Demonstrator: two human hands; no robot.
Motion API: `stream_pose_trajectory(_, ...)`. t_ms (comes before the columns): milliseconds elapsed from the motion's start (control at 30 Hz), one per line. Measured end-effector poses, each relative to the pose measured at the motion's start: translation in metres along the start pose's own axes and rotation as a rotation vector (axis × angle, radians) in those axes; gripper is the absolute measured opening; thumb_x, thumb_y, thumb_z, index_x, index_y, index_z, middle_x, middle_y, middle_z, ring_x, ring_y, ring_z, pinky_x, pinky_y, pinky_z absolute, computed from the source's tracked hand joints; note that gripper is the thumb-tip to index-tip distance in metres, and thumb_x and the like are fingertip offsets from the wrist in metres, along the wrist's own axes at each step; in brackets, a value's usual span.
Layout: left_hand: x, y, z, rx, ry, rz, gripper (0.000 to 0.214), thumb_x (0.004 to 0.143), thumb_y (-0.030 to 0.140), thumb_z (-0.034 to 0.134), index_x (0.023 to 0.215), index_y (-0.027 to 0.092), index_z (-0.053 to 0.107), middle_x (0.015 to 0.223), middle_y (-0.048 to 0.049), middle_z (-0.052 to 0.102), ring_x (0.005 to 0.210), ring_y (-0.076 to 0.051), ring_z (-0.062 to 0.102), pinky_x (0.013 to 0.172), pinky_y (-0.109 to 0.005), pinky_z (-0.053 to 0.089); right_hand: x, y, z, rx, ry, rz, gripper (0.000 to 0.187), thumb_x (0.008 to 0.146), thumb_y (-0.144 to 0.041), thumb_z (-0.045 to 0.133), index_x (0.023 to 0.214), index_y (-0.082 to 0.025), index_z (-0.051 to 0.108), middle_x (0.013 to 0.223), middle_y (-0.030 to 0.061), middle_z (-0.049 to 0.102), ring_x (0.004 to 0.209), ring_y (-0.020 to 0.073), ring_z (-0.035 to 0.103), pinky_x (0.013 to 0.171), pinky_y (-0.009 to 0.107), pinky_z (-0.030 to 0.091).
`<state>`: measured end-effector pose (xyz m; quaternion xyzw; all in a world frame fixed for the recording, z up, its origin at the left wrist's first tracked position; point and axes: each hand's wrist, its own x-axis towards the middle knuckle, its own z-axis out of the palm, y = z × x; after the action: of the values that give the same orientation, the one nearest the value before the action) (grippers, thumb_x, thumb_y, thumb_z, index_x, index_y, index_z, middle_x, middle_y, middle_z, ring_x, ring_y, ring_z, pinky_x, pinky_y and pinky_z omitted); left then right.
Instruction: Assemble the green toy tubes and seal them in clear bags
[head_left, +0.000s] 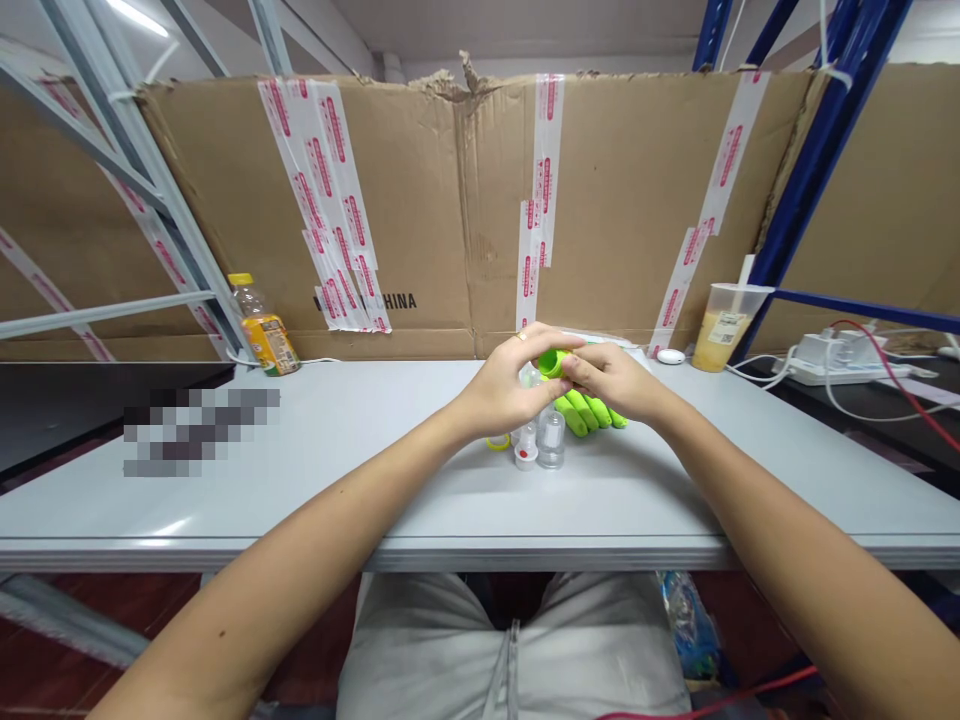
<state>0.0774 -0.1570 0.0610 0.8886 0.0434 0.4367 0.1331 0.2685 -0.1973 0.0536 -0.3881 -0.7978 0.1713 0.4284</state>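
My left hand [504, 390] and my right hand [611, 382] meet above the grey table [300, 480], both with fingers pinched on a small green cap-like part [553, 362]. A clear bit shows between the hands below the green part. Under them on the table lie several green pieces in a row [589, 412], a small clear cap [551, 440], a small white and red piece [526, 456] and a yellow ring [498, 443].
A taped cardboard wall [450, 200] stands behind the table. A yellow drink bottle [262, 330] is at the back left, a plastic cup with a straw [724, 325] and a white puck [670, 356] at the back right. A power strip with cables [832, 360] lies far right.
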Motion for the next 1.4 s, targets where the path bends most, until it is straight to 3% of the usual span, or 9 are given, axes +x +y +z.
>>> stream_pose_trajectory(167,0.001,0.003,0.000,0.051,-0.040,0.051,0.027,0.084,0.015,0.067,0.111,0.022,0.065,0.105,-0.0073,0.064,0.102,-0.018,0.061,0.090,-0.036,0.052,-0.003,-0.002,-0.006,-0.211,0.017,-0.068,0.051,0.091,-0.063,0.051,0.070,-0.017,0.063,0.058,-0.0030,0.043,0.058,0.0116,0.035,0.057,0.027,0.024)
stream_pose_trajectory(333,0.001,-0.001,0.001,0.107,0.028,0.100,0.021,0.085,0.021,0.068,0.106,0.021,0.064,0.102,-0.0067,0.063,0.095,-0.017,0.060,0.084,-0.033,0.052,-0.004,-0.002,-0.008,-0.268,0.042,-0.063,0.047,0.089,-0.059,0.056,0.069,-0.017,0.063,0.057,-0.0027,0.042,0.058,0.0122,0.036,0.058,0.027,0.025)
stream_pose_trajectory(600,0.001,-0.004,-0.002,-0.002,0.037,0.053,0.028,0.087,0.028,0.069,0.113,0.020,0.064,0.109,-0.0088,0.066,0.097,-0.017,0.063,0.082,-0.032,0.054,-0.003,0.004,-0.008,-0.094,0.017,-0.027,0.058,0.089,-0.068,0.050,0.063,-0.017,0.056,0.058,-0.0030,0.038,0.057,0.0109,0.033,0.055,0.027,0.024)
stream_pose_trajectory(800,-0.001,-0.007,-0.003,-0.155,0.045,-0.098,0.030,0.091,0.032,0.064,0.117,0.018,0.064,0.111,-0.0102,0.067,0.094,-0.017,0.066,0.084,-0.033,0.055,-0.003,0.003,-0.008,0.219,-0.063,0.100,0.054,0.094,-0.065,0.044,0.075,-0.017,0.061,0.056,-0.0018,0.044,0.050,0.0114,0.037,0.050,0.027,0.029)
stream_pose_trajectory(1000,-0.002,-0.013,0.002,-0.176,0.099,-0.116,0.035,0.088,0.033,0.068,0.119,0.018,0.062,0.110,-0.0105,0.069,0.092,-0.017,0.067,0.082,-0.034,0.056,-0.003,-0.003,-0.005,0.403,-0.081,0.160,0.047,0.092,-0.062,0.046,0.076,-0.019,0.055,0.061,0.0003,0.050,0.049,0.0120,0.040,0.047,0.027,0.029)
stream_pose_trajectory(1400,-0.002,-0.011,0.006,-0.025,0.049,-0.074,0.028,0.089,0.030,0.065,0.115,0.020,0.065,0.108,-0.0077,0.066,0.089,-0.014,0.060,0.073,-0.027,0.051,0.000,-0.007,0.002,0.177,0.062,0.158,0.023,0.083,-0.026,0.042,0.064,-0.020,0.053,0.054,-0.0009,0.046,0.050,0.0132,0.042,0.050,0.028,0.034)
